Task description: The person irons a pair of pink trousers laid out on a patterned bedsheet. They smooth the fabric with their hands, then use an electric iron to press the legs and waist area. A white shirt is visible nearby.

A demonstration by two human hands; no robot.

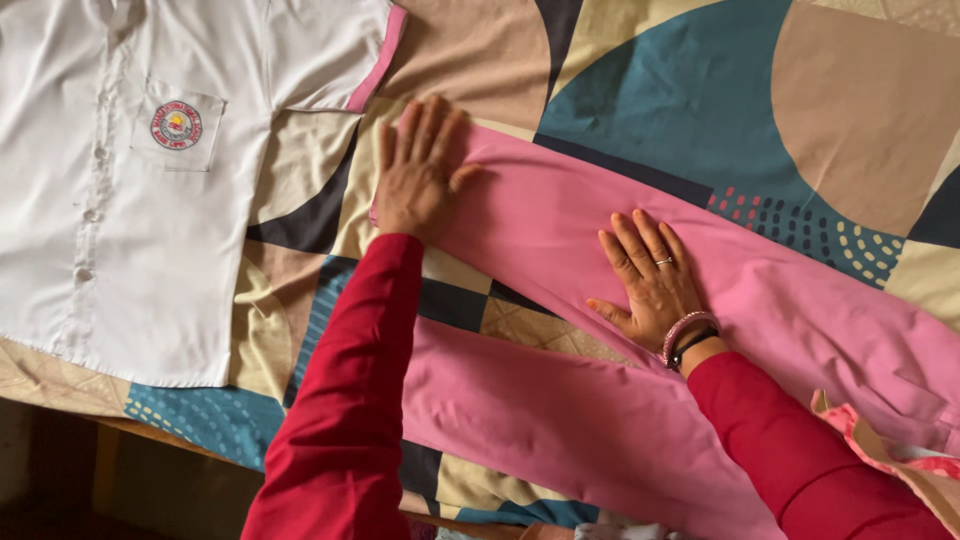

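Two hands lie flat on one pair of pink trousers, which is spread across a bed covered by one patterned sheet of teal, beige and dark shapes. Left hand: fingers extended and close together, palm pressed down at the far end of one trouser leg, near its hem. Right hand: fingers slightly spread, palm down on the middle of the same leg, apparently pinning the cloth flat so that it lies without creases. Neither hand pinches or grips anything. Both arms wear red sleeves; the right wrist carries two bracelets, one pink and one dark, and one ring shows on a finger of that hand. Two trouser legs are visible, the nearer one running partly beneath the left sleeve. One white short-sleeved shirt with pink sleeve trim, one chest pocket and one round badge lies buttoned and flat to the left, apart from the trousers, laid out front side up. One pink patterned cloth shows at the lower right edge.
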